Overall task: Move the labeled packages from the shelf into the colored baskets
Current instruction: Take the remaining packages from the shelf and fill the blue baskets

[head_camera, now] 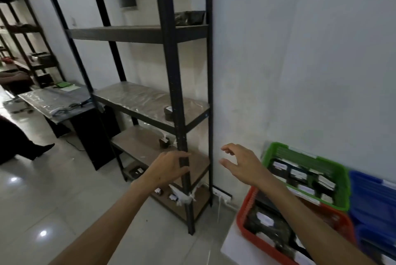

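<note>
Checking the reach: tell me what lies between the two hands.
Head view: the shelf's black front post stands between the left hand and right hand; both hold nothing.

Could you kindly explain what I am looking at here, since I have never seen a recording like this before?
This is one picture from a camera worn on a person's head, looking forward and down. The left hand reaches toward the dark shelf; the right hand hovers open, holding nothing. A few small labeled packages remain on the shelf, such as one on the middle board. At right sit a green basket and a red basket, both holding packages, and a blue basket.
</note>
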The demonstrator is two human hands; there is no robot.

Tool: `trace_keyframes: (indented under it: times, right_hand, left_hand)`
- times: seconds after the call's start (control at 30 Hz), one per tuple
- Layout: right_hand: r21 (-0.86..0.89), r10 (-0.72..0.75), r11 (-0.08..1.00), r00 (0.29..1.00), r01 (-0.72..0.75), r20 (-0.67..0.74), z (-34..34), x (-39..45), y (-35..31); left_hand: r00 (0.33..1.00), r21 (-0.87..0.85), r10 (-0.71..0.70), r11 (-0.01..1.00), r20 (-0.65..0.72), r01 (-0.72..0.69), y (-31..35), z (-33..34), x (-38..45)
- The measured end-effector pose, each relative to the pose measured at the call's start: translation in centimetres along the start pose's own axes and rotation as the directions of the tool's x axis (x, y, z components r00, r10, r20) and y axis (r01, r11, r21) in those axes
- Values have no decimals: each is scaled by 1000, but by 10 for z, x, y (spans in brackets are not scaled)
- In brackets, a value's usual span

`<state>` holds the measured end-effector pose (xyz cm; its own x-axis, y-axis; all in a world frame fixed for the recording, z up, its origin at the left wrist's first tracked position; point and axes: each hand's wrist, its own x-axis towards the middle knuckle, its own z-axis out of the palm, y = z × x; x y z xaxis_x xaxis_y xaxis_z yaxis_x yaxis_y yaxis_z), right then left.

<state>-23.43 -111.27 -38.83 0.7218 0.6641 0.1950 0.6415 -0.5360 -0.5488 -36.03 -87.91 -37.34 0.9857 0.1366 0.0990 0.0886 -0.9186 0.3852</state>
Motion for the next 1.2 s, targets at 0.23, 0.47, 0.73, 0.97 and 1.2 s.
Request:
trace_keyframes:
  times: [0.23, 0.47, 0.73, 0.97, 1.2]
  right_hand:
    - [37, -20, 999, 993, 16, 119, 102, 124, -67]
    - [13, 13, 1000, 968, -17, 251, 209, 245, -133]
    - [45, 173, 980, 935, -196, 308, 339, 339, -171]
    - [-17, 445, 882, 819, -471, 363, 470, 423, -198]
    - [68, 644, 718, 699, -692, 310, 580, 491, -204]
  left_hand:
    - [990, 1, -141, 990, 32, 141, -174, -41, 34]
    - [980, 37, -189, 982, 56, 187, -339, -76, 54]
    - [960, 64, -225, 974, 166, 217, -528, -80, 72]
    - [922, 41, -128, 992, 365, 122, -719, -81, 149]
    - [851, -67, -77, 989, 519, 131, -844, -40, 232]
